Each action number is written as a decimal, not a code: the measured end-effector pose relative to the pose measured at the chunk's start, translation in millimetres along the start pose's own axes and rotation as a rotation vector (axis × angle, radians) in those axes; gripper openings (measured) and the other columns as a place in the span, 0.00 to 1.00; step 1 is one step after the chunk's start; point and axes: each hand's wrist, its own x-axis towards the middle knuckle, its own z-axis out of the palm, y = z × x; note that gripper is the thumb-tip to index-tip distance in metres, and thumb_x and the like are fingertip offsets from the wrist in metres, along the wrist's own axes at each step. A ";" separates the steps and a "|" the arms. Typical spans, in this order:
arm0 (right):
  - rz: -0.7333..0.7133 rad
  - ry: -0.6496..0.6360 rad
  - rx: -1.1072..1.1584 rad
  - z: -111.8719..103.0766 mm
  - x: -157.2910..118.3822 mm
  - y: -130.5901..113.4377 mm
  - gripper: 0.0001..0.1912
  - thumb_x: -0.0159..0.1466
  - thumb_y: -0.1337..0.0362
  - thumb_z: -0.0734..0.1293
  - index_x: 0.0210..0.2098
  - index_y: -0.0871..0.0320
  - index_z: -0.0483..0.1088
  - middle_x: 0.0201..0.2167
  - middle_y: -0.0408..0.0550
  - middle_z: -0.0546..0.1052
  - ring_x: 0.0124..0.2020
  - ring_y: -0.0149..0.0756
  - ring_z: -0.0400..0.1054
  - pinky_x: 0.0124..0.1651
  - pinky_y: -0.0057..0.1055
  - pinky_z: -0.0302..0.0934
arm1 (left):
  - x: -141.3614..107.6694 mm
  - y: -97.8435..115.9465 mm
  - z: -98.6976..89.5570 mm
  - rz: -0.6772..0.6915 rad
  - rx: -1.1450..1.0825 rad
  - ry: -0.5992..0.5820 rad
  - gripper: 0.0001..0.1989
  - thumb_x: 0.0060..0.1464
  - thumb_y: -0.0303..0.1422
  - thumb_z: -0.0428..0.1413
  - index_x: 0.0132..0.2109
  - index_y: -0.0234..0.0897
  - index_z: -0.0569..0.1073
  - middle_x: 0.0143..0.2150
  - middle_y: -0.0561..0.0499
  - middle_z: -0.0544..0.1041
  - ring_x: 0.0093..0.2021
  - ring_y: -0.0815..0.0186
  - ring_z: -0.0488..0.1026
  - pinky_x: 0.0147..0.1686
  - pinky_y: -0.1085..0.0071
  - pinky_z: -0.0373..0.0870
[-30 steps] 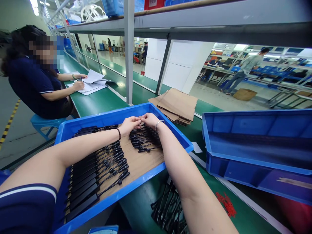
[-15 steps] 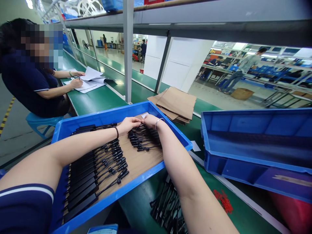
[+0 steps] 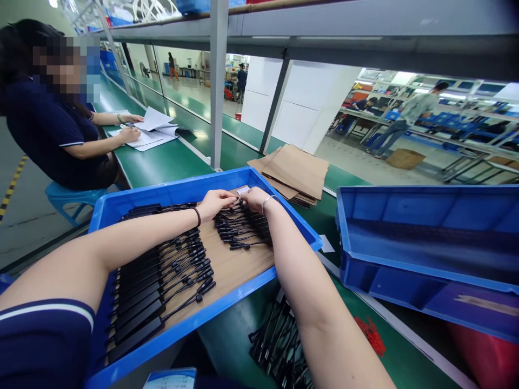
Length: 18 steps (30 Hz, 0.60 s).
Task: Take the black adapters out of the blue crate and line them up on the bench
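My left hand (image 3: 218,204) reaches over the far side of a blue tray (image 3: 194,323), its fingertips pinched on the end of a black cable (image 3: 238,201). Close beside it, my right hand (image 3: 255,199) is closed at the same cable end, fingertips almost touching the left ones. Under the hands lies a row of black cables with connectors (image 3: 239,237). Along the tray's left side, several flat black boxes with short cables (image 3: 140,324) lie in a row on a brown cardboard sheet (image 3: 227,259). A small white paper (image 3: 243,190) shows behind the right hand.
More black cabled pieces (image 3: 279,346) lie on the green bench (image 3: 227,340), near red bits (image 3: 371,336). Brown cardboard sheets (image 3: 300,170) are stacked behind the tray. A blue bin (image 3: 425,259) stands at right. A grey post (image 3: 217,86) rises behind. A co-worker (image 3: 52,124) sits at left with papers.
Both hands stay at the same cable end, with only a slight shift of the fingers. The right fingers have drawn a little apart from the left. The view has moved slightly.
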 end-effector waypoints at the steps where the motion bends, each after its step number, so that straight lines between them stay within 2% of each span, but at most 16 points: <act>1: 0.009 -0.008 0.012 -1.0 0.4 -0.3 0.11 0.62 0.64 0.60 0.27 0.63 0.69 0.13 0.40 0.63 0.14 0.23 0.52 0.19 0.22 0.49 | 0.0 2.8 -0.9 -0.015 0.008 -0.016 0.18 0.36 0.39 0.65 0.32 0.30 0.73 0.29 0.48 0.75 0.29 0.68 0.72 0.37 0.67 0.70; 3: 0.035 -0.033 0.043 -2.7 1.5 -0.6 0.13 0.63 0.63 0.59 0.28 0.63 0.70 0.13 0.39 0.60 0.13 0.23 0.50 0.19 0.22 0.48 | 1.1 11.5 -5.4 -0.056 0.092 -0.055 0.15 0.40 0.36 0.62 0.34 0.31 0.71 0.29 0.49 0.74 0.29 0.68 0.72 0.36 0.67 0.70; 5: 0.057 -0.041 0.076 -3.2 2.7 -0.8 0.14 0.63 0.63 0.58 0.28 0.63 0.70 0.13 0.39 0.60 0.13 0.23 0.49 0.19 0.23 0.47 | 2.6 24.0 -12.9 -0.040 0.336 -0.109 0.13 0.42 0.31 0.59 0.38 0.32 0.71 0.28 0.50 0.74 0.29 0.67 0.72 0.34 0.68 0.70; 7: 0.083 -0.041 0.116 -2.5 3.5 -0.9 0.12 0.62 0.65 0.59 0.29 0.64 0.71 0.14 0.39 0.61 0.13 0.23 0.49 0.19 0.23 0.47 | 1.9 37.8 -20.5 0.089 0.714 -0.188 0.13 0.41 0.28 0.56 0.38 0.34 0.72 0.30 0.50 0.74 0.31 0.65 0.72 0.34 0.69 0.68; 9: 0.109 -0.038 0.161 -1.3 3.6 -0.9 0.09 0.61 0.69 0.59 0.32 0.65 0.71 0.16 0.41 0.64 0.13 0.23 0.51 0.20 0.24 0.48 | -3.1 49.0 -24.9 0.245 1.080 -0.306 0.09 0.38 0.28 0.56 0.33 0.35 0.75 0.32 0.49 0.74 0.34 0.63 0.71 0.36 0.70 0.65; 11: 0.123 -0.040 0.205 -0.4 2.9 -1.0 0.09 0.58 0.73 0.59 0.33 0.65 0.71 0.18 0.41 0.67 0.14 0.22 0.52 0.20 0.23 0.48 | -11.6 54.2 -24.2 0.287 1.323 -0.479 0.05 0.37 0.31 0.57 0.27 0.36 0.76 0.30 0.48 0.74 0.34 0.62 0.70 0.34 0.71 0.64; 13: 0.121 -0.049 0.242 -0.1 1.4 -1.2 0.10 0.56 0.75 0.60 0.36 0.65 0.70 0.20 0.41 0.68 0.15 0.22 0.53 0.20 0.22 0.48 | -20.5 53.3 -19.9 0.243 1.463 -0.607 0.06 0.37 0.34 0.57 0.26 0.37 0.76 0.29 0.48 0.74 0.30 0.62 0.69 0.29 0.71 0.62; 15: 0.111 -0.063 0.270 -0.3 -0.8 -1.7 0.11 0.55 0.76 0.61 0.38 0.65 0.69 0.21 0.41 0.69 0.16 0.21 0.54 0.20 0.21 0.49 | -26.0 49.0 -15.0 0.221 1.557 -0.655 0.08 0.37 0.35 0.57 0.27 0.37 0.76 0.29 0.46 0.74 0.29 0.61 0.69 0.26 0.70 0.61; 18: 0.094 -0.086 0.293 -0.5 -4.7 -2.9 0.12 0.55 0.76 0.62 0.39 0.65 0.68 0.23 0.42 0.70 0.17 0.21 0.56 0.20 0.20 0.50 | -26.5 42.1 -10.3 0.263 1.621 -0.630 0.08 0.39 0.32 0.55 0.29 0.36 0.75 0.31 0.43 0.74 0.31 0.57 0.70 0.26 0.69 0.60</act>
